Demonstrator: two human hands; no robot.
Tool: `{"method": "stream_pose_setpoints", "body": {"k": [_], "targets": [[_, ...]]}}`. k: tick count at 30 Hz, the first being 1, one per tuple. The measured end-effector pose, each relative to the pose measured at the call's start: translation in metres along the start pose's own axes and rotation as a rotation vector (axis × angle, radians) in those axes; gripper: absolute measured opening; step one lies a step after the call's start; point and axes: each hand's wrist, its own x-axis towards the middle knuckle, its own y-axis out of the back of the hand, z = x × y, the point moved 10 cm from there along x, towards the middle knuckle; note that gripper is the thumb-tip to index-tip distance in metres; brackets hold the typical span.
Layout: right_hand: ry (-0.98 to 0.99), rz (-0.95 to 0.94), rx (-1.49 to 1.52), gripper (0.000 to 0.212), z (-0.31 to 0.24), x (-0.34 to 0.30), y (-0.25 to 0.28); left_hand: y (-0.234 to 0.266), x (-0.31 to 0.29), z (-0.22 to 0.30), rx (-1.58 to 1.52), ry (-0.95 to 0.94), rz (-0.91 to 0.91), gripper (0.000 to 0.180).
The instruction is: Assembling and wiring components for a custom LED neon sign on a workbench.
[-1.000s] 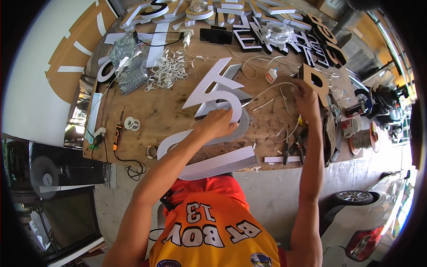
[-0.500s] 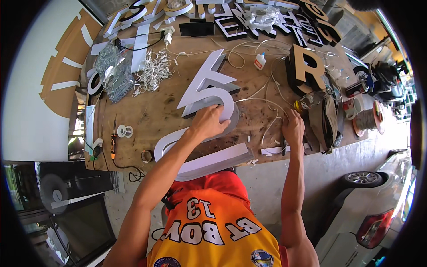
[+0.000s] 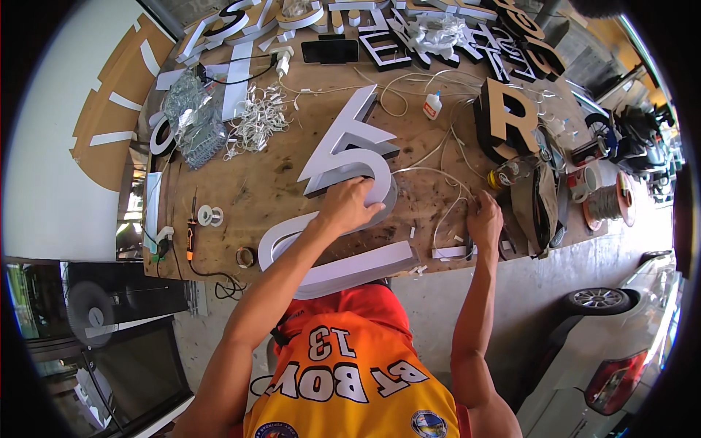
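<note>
Bench view of a white sign piece [image 3: 369, 162] at the middle of the worktop [image 3: 234, 182], just beyond a larger curved piece [image 3: 358, 270]. The left hand [image 3: 347, 206] grasps the sign piece, its fingers curled over the lower curve; the right hand [image 3: 485, 219] lies near the right part of the near edge, fingers bent, beside the white wire [image 3: 431, 168], though whether they pinch it cannot be told. The step appears to be steadying the piece while the wire is handled. For good practice, the left grip should be firm yet light enough to spare the thin walls; the wire is best drawn with slack, since a tug could twist the piece or strain whatever joins them, and guided clear of the loose loops beyond it. Compared with one second earlier, the right hand has come nearer the person: it then stood in front of the tan letter [image 3: 496, 117], with the wire raised toward it. That letter now shows fully, the wire runs lower, and the left hand remains on the sign piece.
</note>
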Motion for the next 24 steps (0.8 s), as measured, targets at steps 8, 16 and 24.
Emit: {"method": "stream_pose_setpoints", "body": {"k": [8, 16, 24], "targets": [[-0.023, -0.098, -0.152, 0.035, 0.005, -0.014, -0.026, -0.012, -0.003, -0.002, 0.046, -0.005, -0.034, 0.040], [0.025, 0.016, -0.119, 0.041, -0.013, -0.016, -0.023, -0.011, -0.006, -0.005, 0.036, 0.007, -0.069, 0.040], [0.021, -0.035, 0.255, 0.040, -0.041, -0.019, -0.039, 0.015, 0.002, 0.016, 0.003, 0.009, -0.073, 0.046]]}}
